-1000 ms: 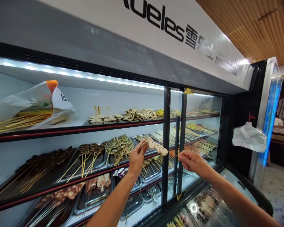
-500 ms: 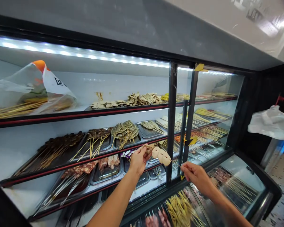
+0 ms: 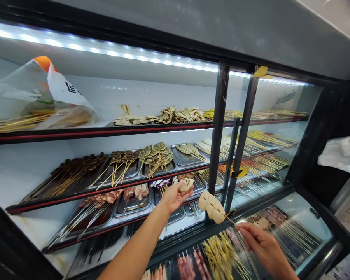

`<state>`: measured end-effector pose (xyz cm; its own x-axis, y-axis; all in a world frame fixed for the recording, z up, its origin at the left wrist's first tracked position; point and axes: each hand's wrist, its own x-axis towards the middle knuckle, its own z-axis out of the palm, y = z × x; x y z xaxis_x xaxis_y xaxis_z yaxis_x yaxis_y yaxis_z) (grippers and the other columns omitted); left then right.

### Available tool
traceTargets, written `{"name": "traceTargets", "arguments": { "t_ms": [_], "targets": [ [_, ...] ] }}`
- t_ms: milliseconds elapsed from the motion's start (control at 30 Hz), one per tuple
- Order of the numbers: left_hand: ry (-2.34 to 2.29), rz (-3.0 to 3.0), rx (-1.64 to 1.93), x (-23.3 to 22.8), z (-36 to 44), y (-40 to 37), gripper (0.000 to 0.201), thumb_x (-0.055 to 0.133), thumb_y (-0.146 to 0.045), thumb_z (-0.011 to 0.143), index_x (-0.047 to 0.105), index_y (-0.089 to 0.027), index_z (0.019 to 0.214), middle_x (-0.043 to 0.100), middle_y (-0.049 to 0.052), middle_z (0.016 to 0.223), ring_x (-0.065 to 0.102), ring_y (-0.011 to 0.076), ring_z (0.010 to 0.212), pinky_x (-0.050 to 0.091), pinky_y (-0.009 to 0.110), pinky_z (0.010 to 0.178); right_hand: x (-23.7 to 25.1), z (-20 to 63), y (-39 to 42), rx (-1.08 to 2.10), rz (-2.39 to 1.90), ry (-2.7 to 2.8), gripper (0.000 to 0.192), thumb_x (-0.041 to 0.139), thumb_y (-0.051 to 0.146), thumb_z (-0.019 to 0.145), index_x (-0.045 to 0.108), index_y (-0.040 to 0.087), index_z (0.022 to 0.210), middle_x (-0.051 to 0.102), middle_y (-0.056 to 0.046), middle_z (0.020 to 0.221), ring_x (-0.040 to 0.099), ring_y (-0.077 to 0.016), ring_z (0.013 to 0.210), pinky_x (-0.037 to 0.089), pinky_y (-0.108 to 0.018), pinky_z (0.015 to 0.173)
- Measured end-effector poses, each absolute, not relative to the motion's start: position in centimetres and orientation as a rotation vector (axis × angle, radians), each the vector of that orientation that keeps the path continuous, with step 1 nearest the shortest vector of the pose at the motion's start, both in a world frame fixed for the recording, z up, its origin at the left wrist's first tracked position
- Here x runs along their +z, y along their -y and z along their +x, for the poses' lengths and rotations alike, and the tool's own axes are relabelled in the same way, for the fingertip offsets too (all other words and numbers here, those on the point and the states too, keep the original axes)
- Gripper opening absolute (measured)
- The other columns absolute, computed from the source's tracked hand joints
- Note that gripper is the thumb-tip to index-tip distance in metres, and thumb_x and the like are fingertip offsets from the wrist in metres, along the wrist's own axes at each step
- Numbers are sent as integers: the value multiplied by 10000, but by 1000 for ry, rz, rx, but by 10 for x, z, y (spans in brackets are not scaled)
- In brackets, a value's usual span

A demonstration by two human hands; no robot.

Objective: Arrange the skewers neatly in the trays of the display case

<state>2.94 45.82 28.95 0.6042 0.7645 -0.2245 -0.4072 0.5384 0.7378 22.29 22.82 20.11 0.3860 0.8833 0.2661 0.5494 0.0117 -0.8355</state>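
My left hand, palm partly up and fingers curled, holds a few pale, thin food slices. In my right hand the bare end of a thin wooden skewer is pinched between thumb and fingers. Several pale, rounded slices are threaded along the skewer's upper part, which points up and to the left. A small gap separates the threaded slices from my left hand. Behind my left fingers lies a metal tray, partly hidden.
The lit display fridge has shelves of skewers on trays, including green folded skewers and dark skewers. Black door frames stand upright just beyond the skewer. Below is a glass-topped case with yellow skewers. A plastic bag sits upper left.
My right hand has drawn the skewer down and to the right, away from my left hand. The left hand has opened somewhat, showing the slices in it. The view has shifted slightly.
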Motion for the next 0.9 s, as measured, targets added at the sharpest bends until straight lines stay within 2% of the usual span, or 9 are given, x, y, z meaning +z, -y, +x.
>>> {"name": "traceTargets", "arguments": {
  "t_ms": [200, 433, 900],
  "targets": [
    [-625, 932, 625, 292, 23, -467, 214, 513, -172, 885, 588, -36, 1033, 628, 189, 1079, 653, 238, 897, 552, 344, 781, 197, 229, -227, 310, -1669, 1348, 436, 425, 537, 871, 678, 183, 908, 530, -11, 561, 501, -130, 533, 416, -234, 546],
    [-634, 1001, 590, 289, 20, -468, 196, 579, -138, 829, 630, -77, 1008, 652, 137, 1019, 640, 197, 853, 555, 345, 764, 201, 230, -225, 270, -1690, 1372, 444, 421, 527, 878, 684, 171, 922, 524, -7, 545, 500, -121, 521, 420, -228, 539],
    [-604, 1036, 555, 280, 17, -468, 227, 703, -118, 720, 669, -68, 939, 664, 140, 955, 647, 188, 843, 539, 300, 804, 198, 233, -223, 264, -1685, 1463, 437, 386, 503, 904, 682, 186, 957, 531, -9, 562, 509, -120, 534, 426, -223, 541]
  ]
}}
